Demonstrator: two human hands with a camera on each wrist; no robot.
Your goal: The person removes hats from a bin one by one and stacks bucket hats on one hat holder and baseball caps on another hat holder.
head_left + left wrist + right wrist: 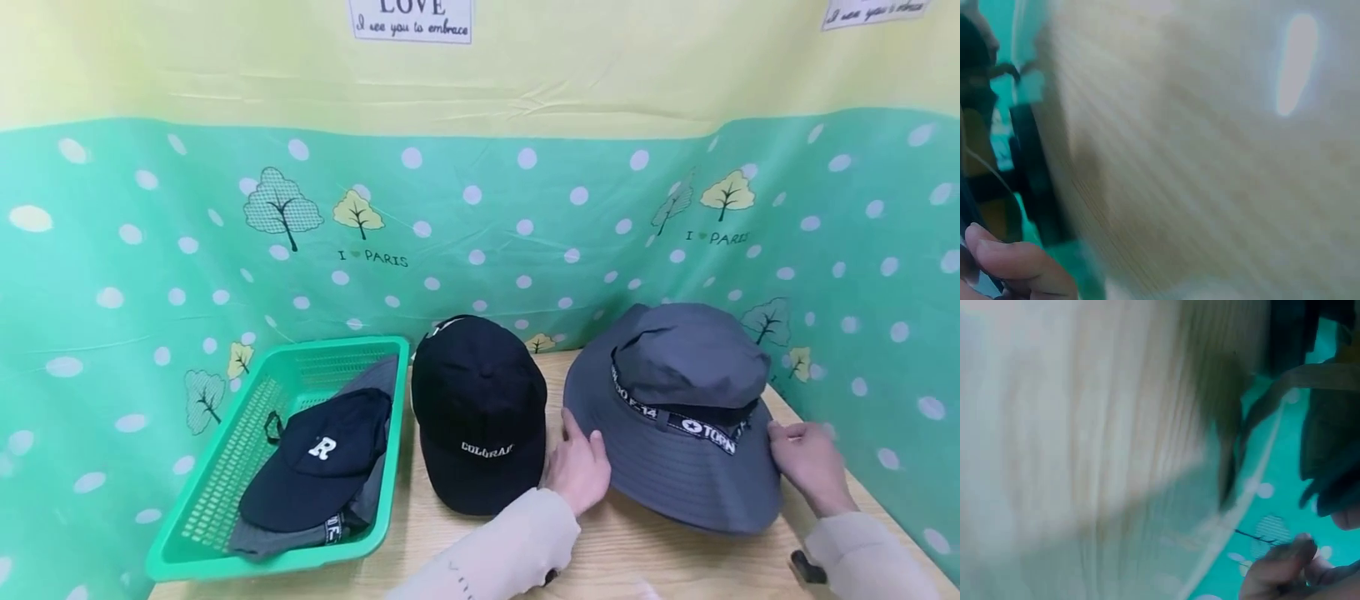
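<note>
A grey wide-brimmed bucket hat [675, 400] with a black-and-white lettered band sits crown up at the right of the table. My left hand [581, 467] is at the left edge of its brim, thumb and index finger pinching the edge. On the opposite side my right hand [810, 467] pinches the brim with curled fingers. The left wrist view shows the left thumb [1007, 259] against a dark edge. In the right wrist view the right hand [1285, 572] is blurred. Just left of the left hand stands a black baseball cap [483, 417] with white lettering.
A green plastic basket [202, 550] stands at the left, holding a dark cap [322, 458] with a white R on top of other grey hats. Behind the wooden table [465, 558] hangs a green and yellow dotted cloth [472, 225], which also closes off the right side.
</note>
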